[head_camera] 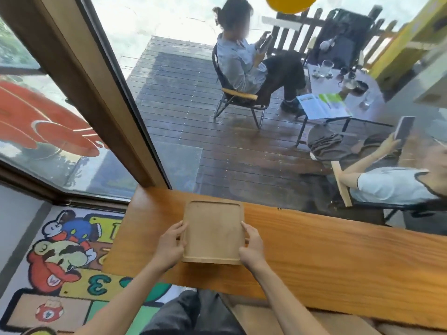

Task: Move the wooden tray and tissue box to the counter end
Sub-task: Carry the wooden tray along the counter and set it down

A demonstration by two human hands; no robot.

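Both hands gripped the wooden tray (212,232) between them: the left hand (169,245) closed on one side rim, the right hand (251,247) on the other. It sat low over the tabletop (314,250), near its left end. Keeping it level and setting it down squarely would serve best. Nothing lay ahead of the hands; no tissue box showed.

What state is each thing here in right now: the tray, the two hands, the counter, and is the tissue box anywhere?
wooden tray: empty, flat, near the counter's left end, gripped on both sides.
left hand: closed on the tray's left edge.
right hand: closed on the tray's right edge.
counter: bears only the tray in the part shown.
tissue box: not in view.
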